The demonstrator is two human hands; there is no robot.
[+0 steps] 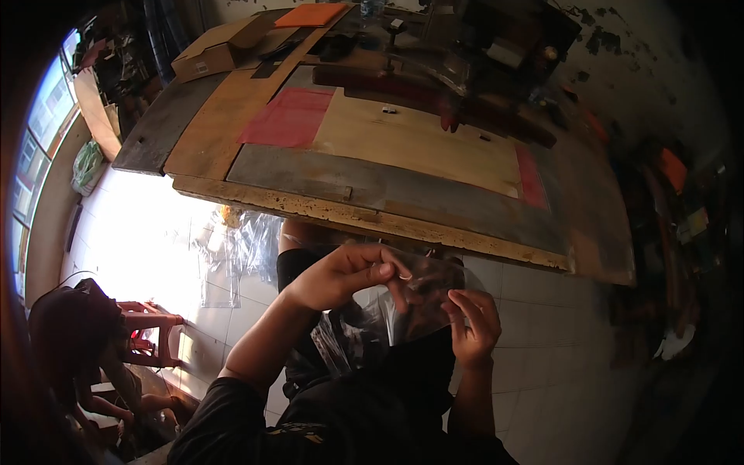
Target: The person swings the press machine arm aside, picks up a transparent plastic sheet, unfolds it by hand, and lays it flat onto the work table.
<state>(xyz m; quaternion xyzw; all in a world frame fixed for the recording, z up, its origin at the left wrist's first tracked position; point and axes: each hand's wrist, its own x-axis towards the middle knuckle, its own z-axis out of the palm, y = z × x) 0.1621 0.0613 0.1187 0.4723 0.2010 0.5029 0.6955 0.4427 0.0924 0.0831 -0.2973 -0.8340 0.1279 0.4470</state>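
A clear plastic bag (425, 298) is stretched between my two hands, above my lap and in front of the table edge. My left hand (349, 273) pinches its upper left side between thumb and fingers. On the other side, my right hand (474, 319) grips the bag's right edge with thumb and fingertips. Through the film some darker shapes show, but I cannot make out whether anything is inside. More crumpled clear plastic (332, 345) lies on my lap below the left wrist.
Ahead stands a worn table (372, 221) with a cream sheet (411, 143), a red sheet (287, 116) and a cardboard box (221, 48). Clear plastic bags (256, 244) hang or lie left of my knees. Another person (85, 356) bends near a red stool (155, 333) at the lower left.
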